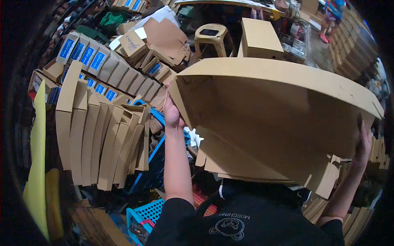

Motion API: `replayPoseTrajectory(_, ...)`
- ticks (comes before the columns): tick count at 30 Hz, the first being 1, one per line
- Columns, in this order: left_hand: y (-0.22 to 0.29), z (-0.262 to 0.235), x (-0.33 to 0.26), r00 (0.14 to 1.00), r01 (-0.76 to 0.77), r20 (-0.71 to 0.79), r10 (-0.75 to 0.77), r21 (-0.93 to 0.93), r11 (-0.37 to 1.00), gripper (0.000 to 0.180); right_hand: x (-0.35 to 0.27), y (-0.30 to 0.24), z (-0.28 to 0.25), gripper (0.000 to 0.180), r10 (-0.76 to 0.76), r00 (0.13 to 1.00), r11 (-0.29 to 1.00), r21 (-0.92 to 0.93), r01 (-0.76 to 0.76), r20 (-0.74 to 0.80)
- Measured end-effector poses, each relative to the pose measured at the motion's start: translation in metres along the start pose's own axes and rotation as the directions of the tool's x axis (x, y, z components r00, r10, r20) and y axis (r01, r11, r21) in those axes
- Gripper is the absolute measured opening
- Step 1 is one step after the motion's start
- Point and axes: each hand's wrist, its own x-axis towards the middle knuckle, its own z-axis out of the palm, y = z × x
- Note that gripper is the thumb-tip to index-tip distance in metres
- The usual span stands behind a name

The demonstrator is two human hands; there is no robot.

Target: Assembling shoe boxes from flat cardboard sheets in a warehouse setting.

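Note:
A large brown cardboard box (262,110), partly folded, is tilted up in front of my chest with its hollow side facing me. My left hand (172,110) grips its left side wall, fingers partly behind the board. At the opposite end my right hand (363,139) presses against the right wall, its thumb pointing up and its other fingers partly hidden. Loose flaps hang at the box's lower edge, close to my black shirt.
Folded cardboard pieces (94,135) stand in a row at left, beside a blue crate (145,168). Blue-labelled boxes (88,55) are stacked behind. A plastic stool (211,37) and another carton (261,39) stand beyond; a person (330,18) is at far right.

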Motion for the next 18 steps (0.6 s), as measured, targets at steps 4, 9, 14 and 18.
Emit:
replayPoseTrajectory(4,0.005,0.014,-0.001,0.987,0.103,0.136,-0.081,-0.162,0.981,0.061,0.017,0.016,0.005,0.044,-0.087,0.995,0.993,-0.074,0.091,0.054)
replayPoseTrajectory(9,0.004,0.037,-0.006,0.989,-0.005,0.145,-0.011,0.108,0.994,0.069,0.019,0.023,0.011,0.041,0.107,0.994,0.992,0.058,-0.109,0.021)
replayPoseTrajectory(14,0.002,0.032,-0.006,0.971,0.010,0.238,-0.007,-0.010,1.000,0.077,0.033,0.045,-0.024,0.041,-0.082,0.971,0.997,0.007,0.083,0.226)
replayPoseTrajectory(18,0.002,0.031,-0.005,0.970,0.002,0.242,-0.013,0.044,0.999,0.076,0.027,0.034,-0.010,0.040,-0.057,0.965,0.997,0.058,0.044,0.255)
